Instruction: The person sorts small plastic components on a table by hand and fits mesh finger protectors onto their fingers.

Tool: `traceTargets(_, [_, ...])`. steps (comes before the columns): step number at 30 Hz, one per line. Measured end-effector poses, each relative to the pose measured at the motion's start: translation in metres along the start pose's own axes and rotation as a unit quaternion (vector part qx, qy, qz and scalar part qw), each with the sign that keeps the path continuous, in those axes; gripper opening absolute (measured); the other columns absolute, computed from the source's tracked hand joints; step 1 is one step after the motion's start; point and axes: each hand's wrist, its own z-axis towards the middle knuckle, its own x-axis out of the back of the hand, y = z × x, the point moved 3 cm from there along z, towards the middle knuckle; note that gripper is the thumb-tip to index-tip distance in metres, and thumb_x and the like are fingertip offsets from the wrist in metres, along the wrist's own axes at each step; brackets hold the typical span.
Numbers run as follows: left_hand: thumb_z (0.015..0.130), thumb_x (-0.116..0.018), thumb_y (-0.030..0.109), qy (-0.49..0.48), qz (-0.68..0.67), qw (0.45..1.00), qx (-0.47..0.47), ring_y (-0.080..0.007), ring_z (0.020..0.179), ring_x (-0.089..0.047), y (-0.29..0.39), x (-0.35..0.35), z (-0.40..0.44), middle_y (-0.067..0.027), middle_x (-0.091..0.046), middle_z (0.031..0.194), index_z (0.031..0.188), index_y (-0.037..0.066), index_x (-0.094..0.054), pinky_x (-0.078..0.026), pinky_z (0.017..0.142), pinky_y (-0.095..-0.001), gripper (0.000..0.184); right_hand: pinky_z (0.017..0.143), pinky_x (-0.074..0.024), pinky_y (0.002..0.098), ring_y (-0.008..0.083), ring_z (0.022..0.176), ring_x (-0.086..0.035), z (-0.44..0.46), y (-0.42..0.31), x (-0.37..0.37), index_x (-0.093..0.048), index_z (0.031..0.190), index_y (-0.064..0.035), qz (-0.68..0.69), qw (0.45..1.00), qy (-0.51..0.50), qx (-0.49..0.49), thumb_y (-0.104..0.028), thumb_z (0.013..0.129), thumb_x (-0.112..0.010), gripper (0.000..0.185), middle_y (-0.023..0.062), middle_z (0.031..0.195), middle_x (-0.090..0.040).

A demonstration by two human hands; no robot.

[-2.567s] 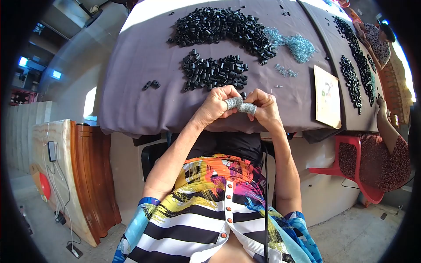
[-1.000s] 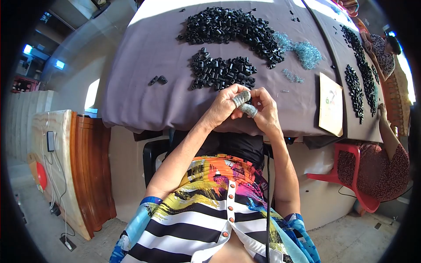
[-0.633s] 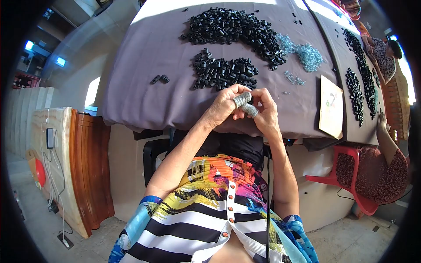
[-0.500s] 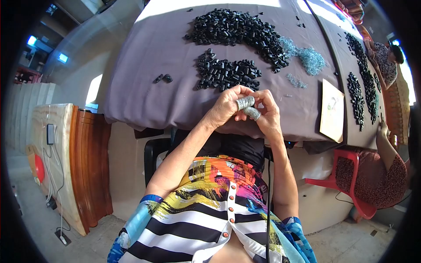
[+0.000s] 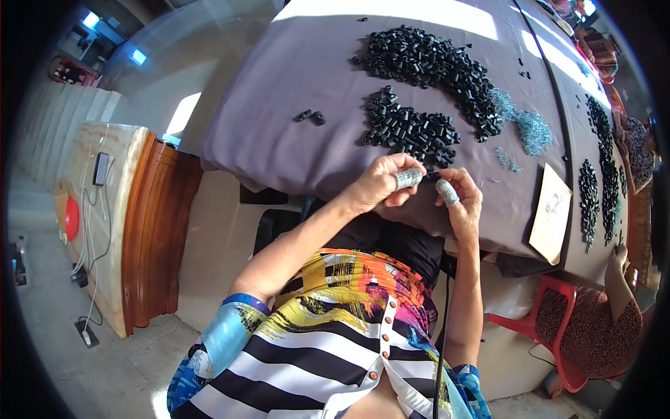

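I'm holding dark piece [image 5: 432, 177] between left hand [image 5: 382, 183], right hand [image 5: 465, 201]; can't tell which fingers gripping. Stubby black cylinders [image 5: 410, 128] lying heaped.

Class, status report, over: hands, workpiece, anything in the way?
Left hand, right hand close together. Small black piece between them, grip unclear. Piled black cylindrical pieces just beyond; nothing seen blocking.

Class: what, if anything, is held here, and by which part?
A small black piece, between left hand and right hand; the part gripped is too small to tell.
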Motion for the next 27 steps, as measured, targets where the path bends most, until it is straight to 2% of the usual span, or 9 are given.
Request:
traceTargets(4, [0.084,-0.047,0.003,-0.002,0.137,0.989,0.063,-0.004,0.047,-0.05,0.034,0.034,-0.052,-0.0055,-0.059,0.073,0.099,0.001,-0.055,-0.036,0.037,-0.0143,0.017,0.054,-0.0448,0.0187,0.0051,0.073,-0.052,-0.001,0.002,0.0,-0.057,0.096,-0.0003,-0.009,1.0,0.005,-0.008,-0.001,0.081,-0.058,0.015,0.0011,0.083,-0.056])
traceTargets(8, [0.072,-0.044,-0.003,0.073,0.256,0.958,0.104,-0.0049,0.046,-0.049,0.062,0.089,-0.118,-0.0054,-0.058,0.071,0.095,0.001,-0.058,-0.036,0.037,-0.0154,0.027,0.053,-0.044,0.0181,0.0049,0.068,-0.051,0.0,0.005,0.001,-0.059,0.094,-0.0002,-0.029,1.0,0.012,0.0,0.001,0.081,-0.057,0.013,0.0,0.083,-0.056])
traceTargets(10, [0.064,-0.041,-0.006,0.153,0.358,0.901,0.189,-0.0082,0.047,-0.048,0.077,0.106,-0.152,-0.0063,-0.058,0.073,0.092,0.0,-0.059,-0.035,0.039,-0.0213,0.034,0.053,-0.0439,0.0179,0.0043,0.066,-0.05,0.0,0.006,0.001,-0.059,0.093,-0.0001,-0.039,0.999,0.019,0.001,0.001,0.081,-0.057,0.012,0.0002,0.083,-0.056])
traceTargets(12, [0.063,-0.04,-0.006,0.228,0.445,0.829,0.251,-0.0108,0.045,-0.048,0.08,0.129,-0.18,-0.0074,-0.058,0.069,0.088,0.0,-0.061,-0.034,0.039,-0.0251,0.033,0.053,-0.0438,0.0179,0.0041,0.064,-0.049,0.0,0.004,-0.001,-0.059,0.093,-0.0001,-0.053,0.998,0.022,0.007,0.001,0.081,-0.057,0.012,0.0,0.081,-0.056])
traceTargets(13, [0.066,-0.043,-0.005,0.248,0.503,0.784,0.265,-0.0128,0.046,-0.051,0.076,0.145,-0.192,-0.01,-0.058,0.065,0.088,0.0,-0.062,-0.038,0.041,-0.0276,0.029,0.053,-0.0431,0.0179,0.004,0.061,-0.048,0.0,0.002,-0.003,-0.059,0.093,-0.0003,-0.061,0.998,0.03,0.013,0.001,0.081,-0.057,0.011,-0.0004,0.079,-0.056])
traceTargets(16, [0.07,-0.047,-0.001,0.337,0.555,0.692,0.315,-0.0149,0.047,-0.054,0.063,0.174,-0.21,-0.0115,-0.059,0.063,0.09,0.001,-0.063,-0.042,0.044,-0.0292,0.026,0.053,-0.0422,0.018,0.004,0.059,-0.047,-0.002,-0.004,-0.007,-0.059,0.093,-0.0006,-0.057,0.998,0.033,0.013,0.0,0.082,-0.057,0.011,-0.0005,0.077,-0.056])
traceTargets(20, [0.076,-0.047,0.002,0.426,0.496,0.695,0.298,-0.0157,0.046,-0.055,0.025,0.236,-0.224,-0.0134,-0.059,0.063,0.095,0.0,-0.063,-0.044,0.043,-0.0308,0.025,0.052,-0.0416,0.0181,0.0038,0.059,-0.047,-0.002,-0.003,-0.008,-0.059,0.092,-0.0005,-0.053,0.998,0.037,0.02,0.0,0.082,-0.056,0.011,-0.0004,0.079,-0.056])
traceTargets(23, [0.078,-0.048,0.005,0.466,0.42,0.747,0.222,-0.0124,0.045,-0.052,-0.003,0.272,-0.224,-0.0079,-0.057,0.061,0.095,-0.003,-0.061,-0.042,0.039,-0.0286,0.023,0.051,-0.0416,0.0175,0.0039,0.058,-0.049,-0.001,-0.001,-0.007,-0.059,0.092,0.0003,-0.07,0.997,0.037,0.024,0.002,0.081,-0.055,0.011,-0.0003,0.079,-0.055])
traceTargets(27, [0.078,-0.051,0.007,0.512,0.428,0.715,0.21,-0.0138,0.046,-0.056,-0.017,0.302,-0.216,-0.0098,-0.059,0.063,0.091,-0.006,-0.059,-0.045,0.04,-0.0266,0.02,0.05,-0.0422,0.0175,0.0047,0.061,-0.05,0.0,0.006,-0.002,-0.059,0.094,0.0008,-0.073,0.997,0.028,0.029,0.003,0.081,-0.052,0.014,0.0018,0.085,-0.056])
